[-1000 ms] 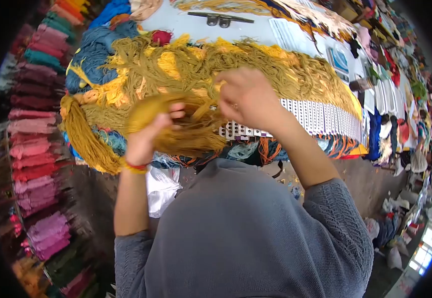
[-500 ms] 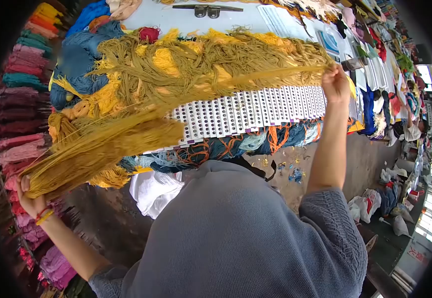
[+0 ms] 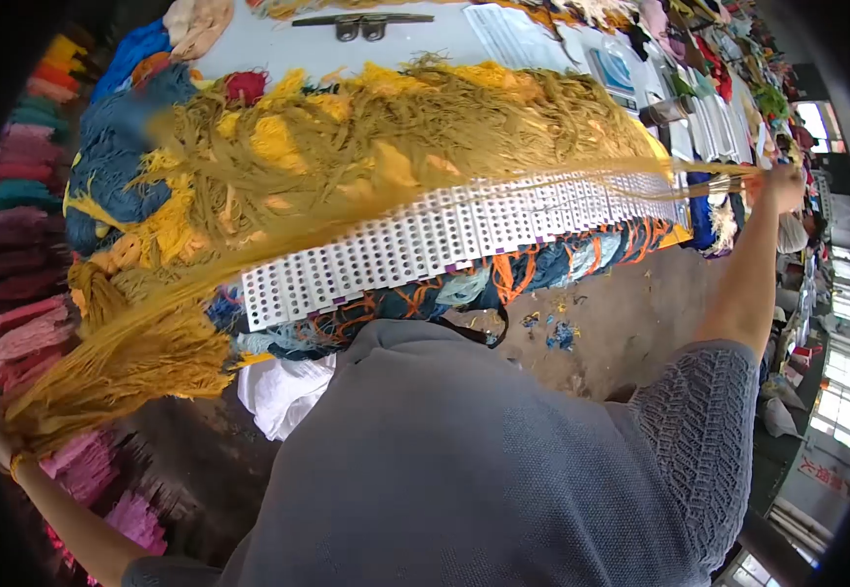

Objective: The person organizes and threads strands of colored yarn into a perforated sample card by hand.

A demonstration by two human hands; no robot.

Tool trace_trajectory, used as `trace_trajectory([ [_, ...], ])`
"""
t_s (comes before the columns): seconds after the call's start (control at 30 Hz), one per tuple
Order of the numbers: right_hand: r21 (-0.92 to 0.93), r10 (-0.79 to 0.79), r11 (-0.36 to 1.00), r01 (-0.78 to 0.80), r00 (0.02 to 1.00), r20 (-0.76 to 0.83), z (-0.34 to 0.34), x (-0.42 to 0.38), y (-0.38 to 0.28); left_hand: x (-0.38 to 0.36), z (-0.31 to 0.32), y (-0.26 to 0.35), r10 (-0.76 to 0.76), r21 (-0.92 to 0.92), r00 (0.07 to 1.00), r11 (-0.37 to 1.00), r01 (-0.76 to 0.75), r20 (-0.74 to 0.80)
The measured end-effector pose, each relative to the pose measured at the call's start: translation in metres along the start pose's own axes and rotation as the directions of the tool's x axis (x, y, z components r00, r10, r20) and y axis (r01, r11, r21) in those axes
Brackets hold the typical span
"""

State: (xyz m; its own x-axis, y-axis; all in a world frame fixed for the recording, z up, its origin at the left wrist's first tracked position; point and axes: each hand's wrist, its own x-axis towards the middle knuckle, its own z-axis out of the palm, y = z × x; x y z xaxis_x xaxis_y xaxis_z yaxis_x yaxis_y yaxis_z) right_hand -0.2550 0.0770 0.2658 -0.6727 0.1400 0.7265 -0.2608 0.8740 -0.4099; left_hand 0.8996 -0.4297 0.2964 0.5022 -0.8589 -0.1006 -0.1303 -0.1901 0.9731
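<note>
With fingers of our left hand [image 3: 1,442] and right hand [image 3: 786,188] clamped on 2 ends, we hold the mustard yarn hank [image 3: 156,342] wide, seemingly for taut strands.

Red characters [image 3: 825,475] on a pale wall [image 3: 800,496]
One, at lower right, looks like 火; the others are too small to read

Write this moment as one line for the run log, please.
left hand: holds bunched end of mustard yarn | right hand: holds the other end | yarn: stretched between hands, passing over white cards
</note>
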Motion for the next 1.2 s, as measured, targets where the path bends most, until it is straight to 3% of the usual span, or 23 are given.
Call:
trace_trajectory([
  [0.07, -0.055, -0.105, 0.993, 0.102, 0.993, -0.048, -0.006, 0.001, 0.003, -0.019, 0.015, -0.003, 0.127, 0.299, 0.992, 0.947, -0.120, -0.002],
  [0.13, -0.086, -0.117, 0.990, 0.110, 0.990, -0.081, -0.007, 0.003, 0.020, -0.019, 0.008, -0.014, 0.145, 0.357, 0.989, 0.926, -0.122, -0.039],
  [0.23, -0.128, -0.085, 0.988, 0.085, 0.996, 0.005, -0.004, 0.015, 0.033, -0.022, 0.014, -0.032, 0.095, 0.337, 0.993, 0.939, -0.066, -0.072],
  [0.27, -0.042, -0.081, 0.996, 0.084, 0.993, 0.084, -0.025, -0.002, 0.002, -0.021, 0.019, -0.038, 0.068, 0.311, 0.995, 0.949, -0.041, -0.076],
  [0.3, 0.302, 0.013, 0.951, -0.070, 0.982, 0.189, -0.015, 0.007, 0.007, -0.020, 0.026, -0.043, 0.031, 0.279, 0.997, 0.960, -0.010, -0.068],
  [0.33, 0.588, 0.062, 0.770, -0.247, 0.947, 0.315, -0.008, 0.010, 0.003, -0.016, 0.033, -0.049, -0.015, 0.231, 0.999, 0.973, 0.027, -0.052],
  [0.37, 0.640, 0.041, 0.719, -0.273, 0.935, 0.352, -0.009, 0.014, 0.001, -0.013, 0.039, -0.057, -0.062, 0.176, 0.998, 0.982, 0.062, -0.005],
  [0.4, 0.688, 0.015, 0.661, -0.298, 0.923, 0.385, -0.019, 0.012, -0.018, 0.017, 0.028, -0.070, -0.052, 0.093, 0.968, 0.995, 0.030, 0.244],
  [0.47, 0.744, -0.030, 0.544, -0.389, 0.877, 0.480, -0.056, -0.003, -0.066, -0.056, 0.093, -0.065, 0.110, -0.088, 0.964, 0.992, -0.091, 0.242],
  [0.53, 0.772, -0.136, 0.474, -0.423, 0.831, 0.539, -0.081, -0.004, -0.095, -0.089, 0.128, -0.061, 0.067, -0.185, 0.861, 0.982, 0.032, 0.504],
  [0.57, 0.783, -0.189, 0.470, -0.407, 0.820, 0.540, -0.093, -0.005, -0.108, -0.017, 0.100, -0.089, 0.097, -0.283, 0.709, 0.948, 0.149, 0.699],
  [0.63, 0.794, -0.311, 0.449, -0.410, 0.761, 0.570, -0.122, -0.015, -0.142, -0.109, 0.163, -0.065, 0.076, -0.353, 0.852, 0.926, 0.132, 0.518],
  [0.7, 0.819, -0.525, 0.439, -0.370, 0.635, 0.567, -0.142, -0.010, -0.160, -0.094, 0.161, -0.081, 0.176, -0.437, 0.660, 0.863, 0.253, 0.730],
  [0.73, 0.844, -0.595, 0.370, -0.389, 0.599, 0.536, -0.153, -0.012, -0.171, -0.098, 0.164, -0.083, 0.256, -0.537, 0.592, 0.761, 0.364, 0.764],
  [0.8, 0.821, -0.801, 0.240, -0.518, 0.372, 0.469, -0.191, -0.042, -0.208, -0.115, 0.173, -0.084, 0.423, -0.592, 0.415, 0.597, 0.542, 0.806],
  [0.9, 0.781, -0.835, 0.116, -0.614, 0.366, 0.411, -0.214, -0.069, -0.243, -0.150, 0.181, -0.085, 0.480, -0.678, 0.482, 0.453, 0.579, 0.733],
  [0.97, 0.792, -0.818, 0.124, -0.597, 0.390, 0.422, -0.214, -0.086, -0.257, -0.150, 0.174, -0.098, 0.495, -0.659, 0.453, 0.413, 0.628, 0.742],
  [1.03, 0.837, -0.734, 0.387, -0.386, 0.421, 0.534, -0.200, -0.092, -0.256, -0.142, 0.163, -0.105, 0.479, -0.645, 0.444, 0.444, 0.621, 0.757],
  [1.07, 0.761, -0.549, 0.598, -0.251, 0.563, 0.617, -0.190, -0.103, -0.256, -0.136, 0.157, -0.104, 0.475, -0.634, 0.429, 0.473, 0.612, 0.768],
  [1.1, 0.665, -0.568, 0.746, 0.027, 0.548, 0.614, -0.164, -0.089, -0.238, -0.133, 0.152, -0.094, 0.451, -0.608, 0.413, 0.502, 0.615, 0.791],
  [1.13, 0.510, -0.589, 0.804, 0.307, 0.527, 0.612, -0.134, -0.072, -0.216, -0.118, 0.140, -0.090, 0.417, -0.654, 0.508, 0.548, 0.522, 0.754],
  [1.17, 0.268, -0.628, 0.775, 0.573, 0.652, 0.425, -0.129, -0.083, -0.205, -0.101, 0.131, -0.082, 0.428, -0.649, 0.490, 0.556, 0.520, 0.760],
  [1.2, 0.240, -0.579, 0.812, 0.532, 0.679, 0.452, -0.113, -0.063, -0.181, -0.096, 0.129, -0.067, 0.419, -0.637, 0.490, 0.603, 0.479, 0.765],
])
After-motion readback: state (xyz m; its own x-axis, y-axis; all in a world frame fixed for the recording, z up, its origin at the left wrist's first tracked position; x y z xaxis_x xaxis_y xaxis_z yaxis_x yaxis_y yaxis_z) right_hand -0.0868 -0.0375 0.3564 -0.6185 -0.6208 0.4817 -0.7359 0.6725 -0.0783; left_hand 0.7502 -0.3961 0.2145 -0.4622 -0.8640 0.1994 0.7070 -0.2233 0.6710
